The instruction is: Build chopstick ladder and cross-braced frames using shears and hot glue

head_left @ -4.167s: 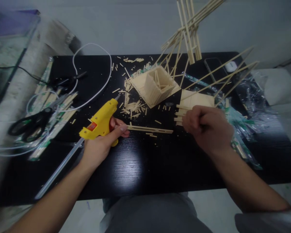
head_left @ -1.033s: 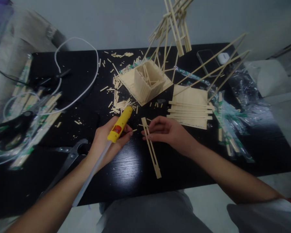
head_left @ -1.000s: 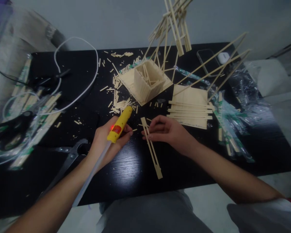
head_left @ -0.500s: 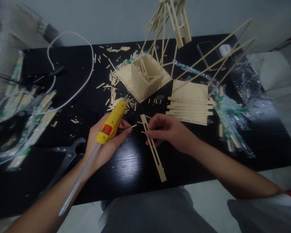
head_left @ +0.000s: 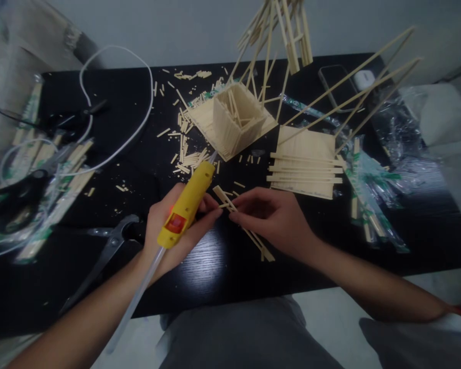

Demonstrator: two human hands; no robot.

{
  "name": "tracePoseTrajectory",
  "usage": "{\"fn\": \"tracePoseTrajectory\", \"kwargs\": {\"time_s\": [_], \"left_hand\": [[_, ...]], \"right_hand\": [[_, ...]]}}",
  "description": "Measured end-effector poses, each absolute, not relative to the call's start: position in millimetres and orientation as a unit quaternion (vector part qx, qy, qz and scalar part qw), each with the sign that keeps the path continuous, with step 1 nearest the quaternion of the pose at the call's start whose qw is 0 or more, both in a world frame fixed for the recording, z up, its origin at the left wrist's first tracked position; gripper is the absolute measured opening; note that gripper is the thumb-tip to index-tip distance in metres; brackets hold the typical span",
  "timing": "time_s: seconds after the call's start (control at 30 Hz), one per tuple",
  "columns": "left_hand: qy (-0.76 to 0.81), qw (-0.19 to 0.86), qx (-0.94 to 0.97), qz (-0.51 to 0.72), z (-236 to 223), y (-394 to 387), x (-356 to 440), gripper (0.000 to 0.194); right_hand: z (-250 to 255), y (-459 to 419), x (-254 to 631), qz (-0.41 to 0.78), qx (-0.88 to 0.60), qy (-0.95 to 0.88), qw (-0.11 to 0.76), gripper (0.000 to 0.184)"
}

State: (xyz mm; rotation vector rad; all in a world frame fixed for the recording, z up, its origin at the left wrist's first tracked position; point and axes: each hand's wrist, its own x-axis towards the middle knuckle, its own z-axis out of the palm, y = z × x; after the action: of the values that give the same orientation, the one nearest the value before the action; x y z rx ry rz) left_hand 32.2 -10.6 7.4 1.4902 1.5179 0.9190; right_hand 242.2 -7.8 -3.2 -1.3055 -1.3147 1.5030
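My left hand (head_left: 172,225) is wrapped round a yellow hot glue gun (head_left: 188,205), its nozzle pointing away and a clear glue stick (head_left: 138,297) sticking out of its back. Between thumb and finger of the same hand is a short piece of wooden stick (head_left: 224,205), which meets the joined sticks. My right hand (head_left: 276,215) pinches this narrow frame of joined chopsticks (head_left: 259,244), which slants toward me over the black table. Part of the frame is hidden behind the right fingers.
A wooden box on a square base (head_left: 238,123) stands behind, stick structures rising near it. Right of it, several sticks lie across a wooden panel (head_left: 307,138). Scissors (head_left: 23,189), pliers (head_left: 113,241), a white cable (head_left: 151,92), cut pieces (head_left: 194,159), wrapped chopsticks (head_left: 369,205) and a phone (head_left: 336,84) lie around.
Earlier my left hand held the frame while the right was over the panel. Now the right holds the frame, turned more slantwise, and the left has brought the short piece against it.
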Motion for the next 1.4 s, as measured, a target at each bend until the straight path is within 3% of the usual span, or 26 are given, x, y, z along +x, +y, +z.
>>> {"fn": "tracePoseTrajectory", "kwargs": {"time_s": [0.4, 0.67, 1.0, 1.4], "left_hand": [[0.607, 0.344, 0.626, 0.349, 5, -16, 29, 0.028], [0.609, 0.414, 0.530, 0.421, 3, -21, 36, 0.037], [0.556, 0.514, 0.511, 0.407, 9, -12, 29, 0.027], [0.523, 0.480, 0.575, 0.407, 2, -12, 19, 0.028]], "right_hand": [[-5, -17, 237, 0.526, -0.503, -0.552, 0.407, 0.018], [-4, -22, 236, 0.509, -0.457, -0.567, 0.459, 0.021], [-2, -22, 238, 0.334, -0.400, -0.706, 0.480, 0.015], [-5, -22, 239, 0.296, -0.341, -0.728, 0.515, 0.011]]}}
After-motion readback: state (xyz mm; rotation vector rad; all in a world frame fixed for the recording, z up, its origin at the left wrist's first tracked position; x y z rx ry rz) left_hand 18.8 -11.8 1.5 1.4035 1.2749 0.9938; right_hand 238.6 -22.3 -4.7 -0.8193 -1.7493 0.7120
